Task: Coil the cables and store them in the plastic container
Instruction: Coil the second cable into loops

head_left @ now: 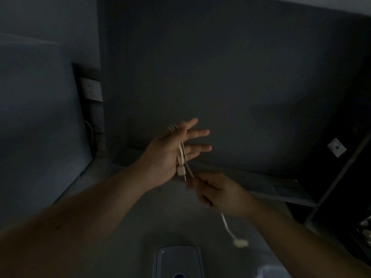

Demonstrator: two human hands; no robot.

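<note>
Scene is dim. One wall socket sits on the left wall, with a thin wire hanging below it. A flat tray-like item lies at the table's far right edge; its identity cannot be told. A dark frame with a small tag stands at the right. The table surface is grey and plain; the walls behind are dark grey.

One white cable is in view, looped several times around the left hand, whose fingers are spread and released; one plug hangs at the palm. The right hand pinches the cable's free run, its tail and second plug dangling above the table. One lid lies at the near edge; one container shows partly at the near right.
</note>
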